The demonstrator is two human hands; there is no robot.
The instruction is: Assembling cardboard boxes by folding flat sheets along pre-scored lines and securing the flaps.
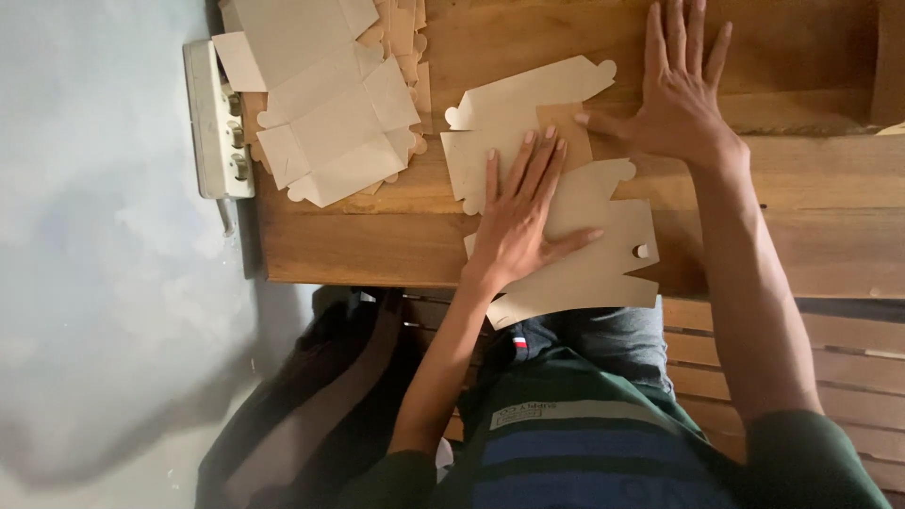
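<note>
Left hand (518, 221) lies open and flat on a die-cut cardboard box blank (566, 203) at the wooden table's (377, 236) near edge. Right hand (679, 90), open, presses its far flap. The blank is still mostly flat; beyond it waits a stack of unfolded blanks (330, 104).

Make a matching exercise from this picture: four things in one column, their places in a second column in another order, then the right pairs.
Things:
1. left hand
2. right hand
3. stack of flat box blanks
4. white power strip

Places:
A. at the table's left edge, beside the grey floor
B. palm down on the cardboard blank in front of the person
C. on the wooden table, at its far left end
D. spread on bare wood, thumb at the blank's brown flap

Pairs: 1-B, 2-D, 3-C, 4-A
</note>
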